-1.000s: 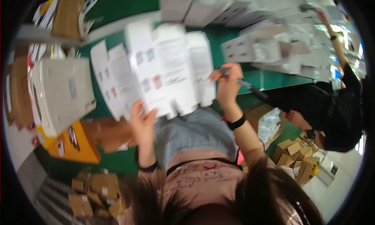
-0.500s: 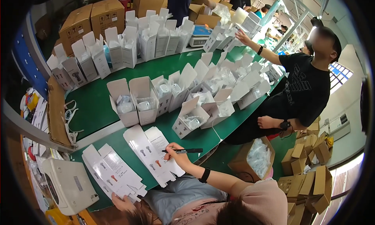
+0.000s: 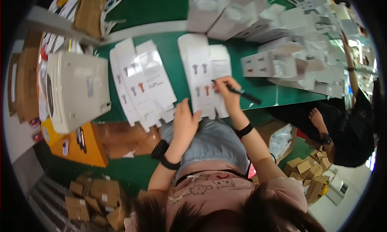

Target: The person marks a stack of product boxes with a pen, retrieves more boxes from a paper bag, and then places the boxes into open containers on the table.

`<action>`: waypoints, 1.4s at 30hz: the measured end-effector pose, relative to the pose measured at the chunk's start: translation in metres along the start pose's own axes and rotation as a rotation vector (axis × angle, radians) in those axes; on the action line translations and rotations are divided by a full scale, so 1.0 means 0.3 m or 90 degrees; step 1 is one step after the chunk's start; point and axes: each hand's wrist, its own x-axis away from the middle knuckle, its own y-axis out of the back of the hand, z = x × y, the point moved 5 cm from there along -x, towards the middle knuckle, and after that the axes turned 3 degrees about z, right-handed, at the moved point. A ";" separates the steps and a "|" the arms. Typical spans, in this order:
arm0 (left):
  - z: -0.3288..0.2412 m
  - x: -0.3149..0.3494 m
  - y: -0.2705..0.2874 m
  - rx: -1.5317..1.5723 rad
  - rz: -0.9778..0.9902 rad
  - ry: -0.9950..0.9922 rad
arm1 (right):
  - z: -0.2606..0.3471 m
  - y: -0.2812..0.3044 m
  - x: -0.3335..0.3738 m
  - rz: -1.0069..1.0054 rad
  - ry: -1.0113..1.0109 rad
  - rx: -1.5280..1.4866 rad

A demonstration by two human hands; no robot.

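My right hand [image 3: 229,93] grips a black marker pen [image 3: 246,95], its tip close to the printed face of the right-hand stack of flat white cartons [image 3: 203,54]. Pictures of small devices, one of them orange, show on that face. Between the two stacks, near the table's front edge, my left hand [image 3: 186,119] is open, thumb apart from the fingers, with nothing visible in it. Beside its fingertips lies the lower corner of the left-hand stack of flat white cartons [image 3: 147,70].
Open white boxes [image 3: 290,62] crowd the green table [image 3: 173,46] on the right. A cream-coloured machine [image 3: 86,87] stands at left. On the right, a person in black [image 3: 350,131] stands near a carton of clear plastic bags [image 3: 280,137].
The view has tipped down and turned. My left hand has left the lower edge of the left stack and moved right, towards the gap between stacks. The marker remains in my right hand.
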 end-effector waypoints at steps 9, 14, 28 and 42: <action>0.145 -0.010 -0.086 -0.014 0.037 0.050 | -0.099 -0.108 -0.075 0.031 0.001 0.095; 0.161 -0.030 -0.085 -0.003 0.016 0.038 | -0.112 -0.109 -0.106 0.012 0.021 0.148; 0.143 -0.052 -0.111 -0.060 0.040 0.034 | -0.108 -0.101 -0.137 0.017 0.056 0.245; 0.204 -0.017 -0.148 0.138 -0.013 0.107 | -0.188 -0.110 0.105 0.148 -0.069 0.130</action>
